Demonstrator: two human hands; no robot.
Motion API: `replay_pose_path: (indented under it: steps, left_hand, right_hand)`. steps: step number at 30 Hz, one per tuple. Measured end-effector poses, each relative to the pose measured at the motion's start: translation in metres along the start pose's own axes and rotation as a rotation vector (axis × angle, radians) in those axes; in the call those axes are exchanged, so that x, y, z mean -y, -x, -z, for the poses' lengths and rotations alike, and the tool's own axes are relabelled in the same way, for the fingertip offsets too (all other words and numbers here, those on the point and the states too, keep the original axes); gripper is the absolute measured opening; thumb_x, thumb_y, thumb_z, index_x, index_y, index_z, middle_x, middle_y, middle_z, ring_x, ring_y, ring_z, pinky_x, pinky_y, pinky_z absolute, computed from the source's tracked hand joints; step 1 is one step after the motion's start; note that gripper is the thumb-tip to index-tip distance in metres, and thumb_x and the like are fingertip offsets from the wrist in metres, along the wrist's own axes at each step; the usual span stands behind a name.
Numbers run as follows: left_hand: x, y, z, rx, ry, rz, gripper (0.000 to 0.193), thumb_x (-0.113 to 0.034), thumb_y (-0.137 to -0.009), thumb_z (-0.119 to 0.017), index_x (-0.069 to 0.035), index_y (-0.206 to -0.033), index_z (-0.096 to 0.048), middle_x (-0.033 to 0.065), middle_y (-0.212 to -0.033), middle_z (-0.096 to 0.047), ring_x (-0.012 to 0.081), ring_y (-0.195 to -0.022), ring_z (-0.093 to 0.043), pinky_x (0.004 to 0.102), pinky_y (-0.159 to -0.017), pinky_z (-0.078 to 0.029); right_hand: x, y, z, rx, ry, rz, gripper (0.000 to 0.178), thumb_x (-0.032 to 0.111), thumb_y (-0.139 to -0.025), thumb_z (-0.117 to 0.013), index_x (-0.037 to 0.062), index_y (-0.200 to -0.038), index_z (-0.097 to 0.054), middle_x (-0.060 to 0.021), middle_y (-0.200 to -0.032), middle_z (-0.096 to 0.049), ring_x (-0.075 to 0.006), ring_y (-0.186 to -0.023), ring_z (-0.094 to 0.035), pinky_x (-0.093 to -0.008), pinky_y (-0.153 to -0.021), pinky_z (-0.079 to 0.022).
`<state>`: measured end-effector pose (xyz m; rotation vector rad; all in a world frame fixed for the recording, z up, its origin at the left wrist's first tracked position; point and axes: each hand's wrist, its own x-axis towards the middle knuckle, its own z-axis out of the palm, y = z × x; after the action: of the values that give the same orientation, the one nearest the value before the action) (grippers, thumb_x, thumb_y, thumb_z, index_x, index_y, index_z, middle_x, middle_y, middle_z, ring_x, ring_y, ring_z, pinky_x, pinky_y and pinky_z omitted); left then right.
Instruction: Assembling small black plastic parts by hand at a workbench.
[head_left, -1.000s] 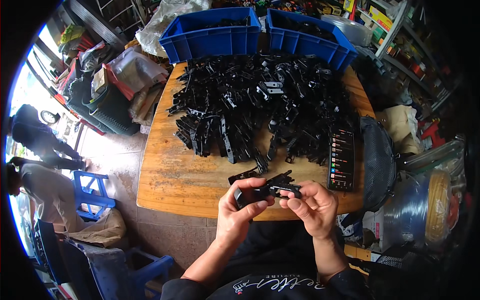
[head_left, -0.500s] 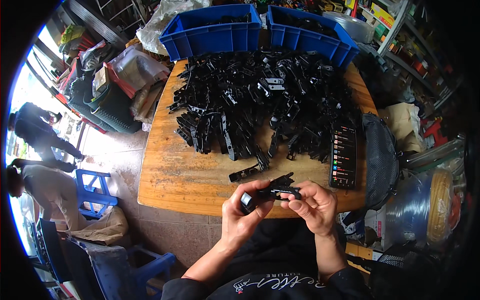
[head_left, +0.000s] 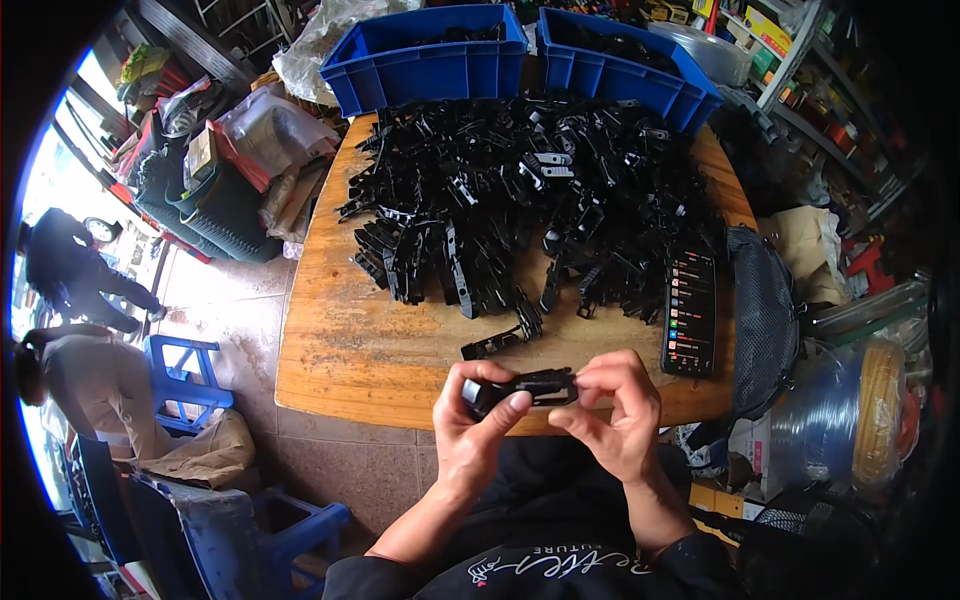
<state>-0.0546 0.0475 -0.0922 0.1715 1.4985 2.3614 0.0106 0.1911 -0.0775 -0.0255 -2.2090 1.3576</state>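
left hand (head_left: 468, 432): holds black part (head_left: 545, 384) | right hand (head_left: 622, 418): at its right end, grip unclear | risk: loose left grip could drop it off surface (head_left: 345, 365)

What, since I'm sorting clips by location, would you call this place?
Probably a workshop: black parts lie heaped on a wooden table, blue bins stand behind them, and crowded shelves rise at the right.

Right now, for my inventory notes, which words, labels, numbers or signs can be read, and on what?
Dark top: large white lettering, legible in part; I don't copy wording out.
Phone: rows of text beside coloured icons, too small to read.
Yellow box, upper right: print too blurred.
Held black piece: no readable marks.
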Motion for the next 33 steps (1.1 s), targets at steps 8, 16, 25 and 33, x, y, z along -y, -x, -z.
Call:
replay_pose_path:
  steps: [8, 16, 25, 33]
  left_hand:
    - [0.000, 0.010, 0.024, 0.188, 0.366, 0.255, 0.035, -0.018, -0.075, -0.068, -0.001, -0.102, -0.052, 0.0082, -0.086, -0.059, 0.0147, -0.069, -0.057, 0.0239, -0.063, -0.046]
    - [-0.023, -0.014, 0.050, -0.074, 0.775, 0.190, 0.021, -0.024, -0.085, -0.056, -0.007, -0.095, -0.052, 0.0143, -0.116, -0.052, 0.0204, -0.087, -0.053, 0.0412, -0.079, -0.045]
    - [-0.012, -0.015, 0.042, 0.169, -0.030, -0.003, 0.035, -0.007, -0.065, -0.069, 0.001, -0.096, -0.057, 0.0099, -0.098, -0.058, 0.0124, -0.067, -0.051, 0.0264, -0.061, -0.042]
    - [-0.020, -0.021, 0.019, 0.069, -0.284, -0.008, 0.026, -0.003, -0.065, -0.071, 0.003, -0.087, -0.060, 0.0097, -0.077, -0.061, 0.0146, -0.066, -0.058, 0.0247, -0.062, -0.047]
  right_hand:
    - [0.005, 0.011, -0.015, 0.238, -0.572, -0.395, 0.024, 0.019, -0.085, -0.063, -0.0012, -0.098, -0.057, -0.0043, -0.082, -0.059, -0.0105, -0.074, -0.057, -0.0231, -0.065, -0.046]
    - [-0.026, -0.043, -0.045, 0.263, 0.604, 0.302, 0.038, 0.006, -0.068, -0.067, 0.0013, -0.105, -0.057, -0.0100, -0.097, -0.058, -0.0251, -0.086, -0.051, -0.0347, -0.077, -0.043]
    - [-0.008, -0.014, -0.008, 0.291, 0.066, -0.031, 0.017, 0.010, -0.078, -0.065, -0.0020, -0.090, -0.063, -0.0079, -0.072, -0.056, -0.0207, -0.068, -0.052, -0.0304, -0.063, -0.043]
    - [-0.045, -0.044, 0.020, -0.008, 0.672, 0.001, 0.011, 0.011, -0.080, -0.063, 0.0032, -0.087, -0.062, -0.0092, -0.078, -0.056, -0.0231, -0.068, -0.056, -0.0321, -0.062, -0.046]
